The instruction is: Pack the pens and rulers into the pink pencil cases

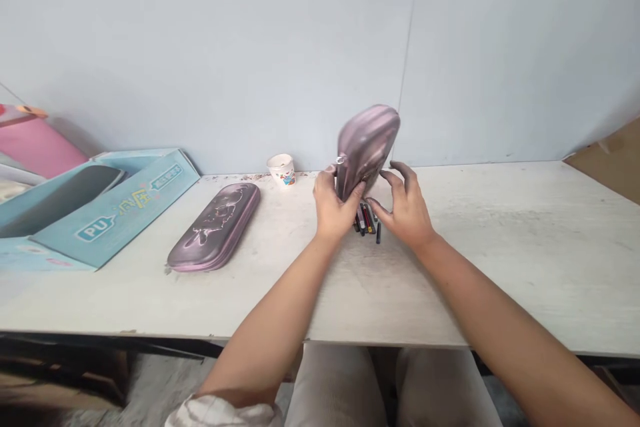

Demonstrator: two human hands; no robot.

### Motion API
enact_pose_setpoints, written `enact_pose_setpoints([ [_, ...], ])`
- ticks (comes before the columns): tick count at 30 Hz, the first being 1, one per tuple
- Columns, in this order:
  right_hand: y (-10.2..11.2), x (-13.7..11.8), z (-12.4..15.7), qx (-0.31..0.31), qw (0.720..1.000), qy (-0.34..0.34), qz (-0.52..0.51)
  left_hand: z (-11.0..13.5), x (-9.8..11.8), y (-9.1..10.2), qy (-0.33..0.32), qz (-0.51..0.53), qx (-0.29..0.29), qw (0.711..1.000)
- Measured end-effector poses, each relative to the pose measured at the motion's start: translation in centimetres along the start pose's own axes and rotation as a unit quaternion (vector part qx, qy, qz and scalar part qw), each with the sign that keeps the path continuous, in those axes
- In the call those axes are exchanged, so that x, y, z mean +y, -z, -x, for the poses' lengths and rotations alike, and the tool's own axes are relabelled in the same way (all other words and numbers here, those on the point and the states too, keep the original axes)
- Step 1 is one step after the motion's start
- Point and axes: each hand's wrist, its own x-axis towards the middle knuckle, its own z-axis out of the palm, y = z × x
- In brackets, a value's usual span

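Nearest, the left hand [333, 203] is clamped on a tilted, raised purple pencil case [364, 150], above a small pile of pens [367, 219] on the table [500, 280]. The right hand [404, 210] is open just beside the case. Left lie a second case [214, 227] and a blue box [100, 210]; a paper cup [281, 170] stands far.

The left hand [334, 203] curls in a grip — the right hand [404, 208] arches open.

Glossy mauve hard-shell pencil case [364, 150] being held up on end, leaning right, slim dark pens [367, 219] lying bunched together just beneath it
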Motion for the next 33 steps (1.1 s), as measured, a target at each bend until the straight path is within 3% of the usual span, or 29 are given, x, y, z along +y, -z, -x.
enact_pose_setpoints([
  [4, 0.1, 0.6, -0.1, 0.043, 0.998, -0.038, 0.018, -0.1, -0.5, 1.0, -0.018, -0.136, 0.032, 0.990],
  [7, 0.4, 1.2, -0.1, 0.102, 0.993, -0.062, 0.020, -0.3, -1.2, 1.3, -0.041, -0.172, 0.056, 0.983],
  [12, 0.4, 1.1, -0.1, 0.189, 0.982, -0.007, -0.014, -0.6, -2.3, 0.8, -0.091, -0.189, 0.111, 0.971],
  [16, 0.1, 0.7, -0.2, 0.198, 0.980, 0.011, -0.005, -0.5, -2.4, 0.5, -0.128, -0.201, 0.113, 0.965],
  [23, 0.0, 1.4, -0.3, 0.195, 0.980, -0.020, 0.046, -0.1, -1.8, 0.0, -0.164, -0.201, 0.092, 0.961],
  [33, 0.1, 1.1, -0.2, 0.180, 0.981, -0.012, 0.075, -0.2, -2.2, 0.1, -0.159, -0.201, 0.099, 0.962],
])
